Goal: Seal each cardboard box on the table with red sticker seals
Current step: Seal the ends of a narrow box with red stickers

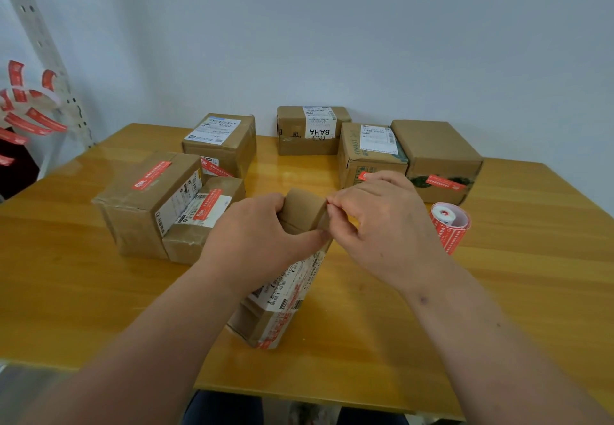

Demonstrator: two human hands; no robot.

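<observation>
Both hands, left (255, 235) and right (382, 221), clamp their grip on the box (300, 216) (held tilted on the table (498, 291)).

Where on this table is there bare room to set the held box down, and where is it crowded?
Bare wood shows along the table's near left edge, and at the right, beyond the sticker roll. A strip between the left box cluster and the held box is open. The back row is crowded.

Soft even light, wide-angle edge distortion
</observation>
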